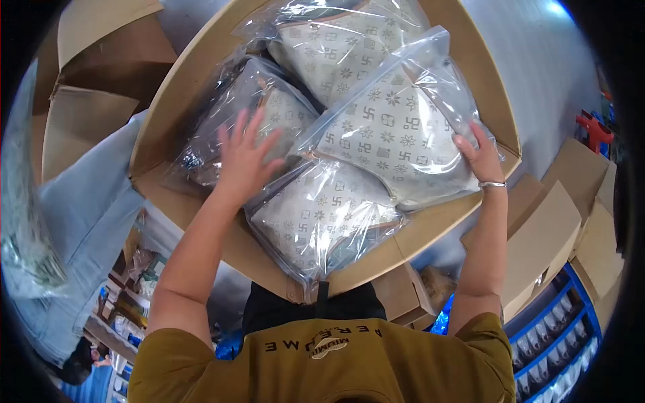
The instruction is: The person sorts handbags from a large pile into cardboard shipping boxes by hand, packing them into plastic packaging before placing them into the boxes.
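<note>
A large open cardboard box (494, 67) holds several patterned, cream-coloured packages in clear plastic bags. My left hand (247, 158), fingers spread, is over the bagged package at the left (285, 114); whether it touches the plastic is unclear. At the right side of the box, my right hand (481, 156) rests on the edge of the upper right bagged package (393, 127), thumb and fingers apart. Nearer my body lies another bagged package (319, 208), and one more (336, 54) is at the far side.
An open carton (87, 127) stands at the upper left. Beside it a person in light blue denim (87, 215) is close to the box. More cartons (544, 242) and a blue rack (554, 336) are at the right, with a red object (594, 131) beyond.
</note>
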{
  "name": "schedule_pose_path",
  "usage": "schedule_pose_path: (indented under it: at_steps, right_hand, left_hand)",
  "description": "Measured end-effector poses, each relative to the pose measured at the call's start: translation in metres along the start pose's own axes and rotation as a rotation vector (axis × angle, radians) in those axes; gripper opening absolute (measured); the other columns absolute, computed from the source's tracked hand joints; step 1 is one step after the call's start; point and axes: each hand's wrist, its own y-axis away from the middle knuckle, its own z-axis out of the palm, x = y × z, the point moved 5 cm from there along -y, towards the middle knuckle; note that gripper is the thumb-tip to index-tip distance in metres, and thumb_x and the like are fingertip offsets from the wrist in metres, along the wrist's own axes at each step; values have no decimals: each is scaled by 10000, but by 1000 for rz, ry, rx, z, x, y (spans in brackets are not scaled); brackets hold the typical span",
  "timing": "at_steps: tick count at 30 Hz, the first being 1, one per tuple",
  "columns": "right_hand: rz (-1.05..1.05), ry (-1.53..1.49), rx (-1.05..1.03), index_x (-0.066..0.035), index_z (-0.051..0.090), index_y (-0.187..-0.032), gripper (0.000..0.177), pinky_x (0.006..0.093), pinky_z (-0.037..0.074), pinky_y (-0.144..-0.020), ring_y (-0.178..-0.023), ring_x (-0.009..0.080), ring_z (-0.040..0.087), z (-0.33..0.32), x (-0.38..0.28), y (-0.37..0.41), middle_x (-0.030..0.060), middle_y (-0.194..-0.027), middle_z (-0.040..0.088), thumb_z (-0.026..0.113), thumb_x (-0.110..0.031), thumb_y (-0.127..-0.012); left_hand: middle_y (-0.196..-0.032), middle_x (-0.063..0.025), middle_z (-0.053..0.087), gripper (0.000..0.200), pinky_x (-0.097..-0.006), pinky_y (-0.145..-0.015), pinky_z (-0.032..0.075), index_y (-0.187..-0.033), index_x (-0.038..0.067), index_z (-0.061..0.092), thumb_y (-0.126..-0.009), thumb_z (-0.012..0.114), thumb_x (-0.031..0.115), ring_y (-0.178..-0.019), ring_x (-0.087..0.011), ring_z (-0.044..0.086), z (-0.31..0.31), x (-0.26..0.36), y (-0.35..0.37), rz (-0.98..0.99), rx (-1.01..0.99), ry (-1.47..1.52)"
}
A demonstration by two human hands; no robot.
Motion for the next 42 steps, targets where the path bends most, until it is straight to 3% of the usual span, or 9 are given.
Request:
schedule_pose_path:
  at_steps: [5, 12, 15, 19, 21, 28, 33, 37, 42]
  right_hand:
    - [93, -280, -4, -14, 575, -1107, 447, 268, 380, -879, -984, 176, 536, 12, -18, 15, 125, -1041, 603, 590, -349, -812]
    - [120, -504, 481, 27, 623, -1000, 263, 248, 410, -815, -875, 123, 560, -32, -13, 76, 66, -955, 632, 538, -181, -865]
    - [-232, -474, 459, 37, 626, -963, 204, 281, 411, -837, -926, 184, 565, -57, -82, 99, 102, -1027, 610, 525, -88, -838]
    - [-800, -125, 276, -103, 651, -942, 203, 457, 300, -980, -1060, 313, 486, -4, -231, 88, 115, -882, 596, 627, -140, -743]
    - [-893, -29, 13, -139, 441, -1252, 496, 511, 172, -1018, -1070, 392, 442, 45, -281, 83, 172, -885, 588, 576, -297, -802]
    - [-378, 75, -175, -158, 159, -1388, 878, 587, 156, -975, -1144, 473, 320, 185, -187, 84, 167, -928, 590, 657, -395, -704]
    - [-343, 124, -285, -137, 111, -1391, 914, 586, 173, -966, -1176, 482, 291, 207, -180, 75, 167, -1009, 583, 652, -410, -708]
    - [-492, 81, -272, -143, 158, -1381, 869, 563, 199, -968, -1170, 464, 311, 215, -201, 90, 143, -1078, 567, 645, -408, -712]
    - [-386, -54, 20, -129, 293, -1334, 765, 478, 272, -952, -1059, 401, 388, 149, -167, 101, 158, -1169, 501, 670, -320, -696]
  left_hand:
    - [-1344, -185, 326, 900, -344, -993, 306, -1303, 43, 329, -576, 797, 294, -1231, -298, 340, 2, 59, -77, 26, 25, 818]
    - [-1166, -131, 470, 786, -334, -916, 380, -1243, 17, 385, -601, 786, 228, -1048, -237, 487, -51, 106, -68, 33, 95, 1061]
    - [-1058, -143, 504, 634, -344, -889, 393, -1206, 21, 421, -686, 712, 239, -989, -271, 492, -80, 95, -7, 24, 329, 1057]
    - [-1017, -34, 537, 360, -271, -820, 419, -1180, 50, 411, -841, 530, 78, -868, -121, 529, -22, 35, 102, -695, 373, 1611]
    - [-1062, -48, 528, 314, -280, -837, 414, -1192, 31, 400, -892, 456, 104, -925, -135, 519, 3, 2, 136, -788, 565, 1770]
    - [-1195, -85, 463, 426, -336, -915, 376, -1263, 37, 340, -889, 492, 172, -1077, -204, 462, 76, -63, 202, -1184, 419, 1502]
    - [-1387, -134, 271, 696, -459, -1022, 226, -1352, 84, 249, -796, 606, 302, -1278, -312, 254, -38, -17, 156, -401, 516, 74]
    - [-1444, -105, 151, 774, -553, -1024, 125, -1376, 173, 230, -748, 624, 396, -1331, -331, 107, -33, -26, 108, -366, 0, -297]
    - [-1455, -62, 129, 767, -591, -1009, 90, -1380, 231, 226, -748, 609, 435, -1339, -314, 84, -19, -64, 106, -388, 95, -263]
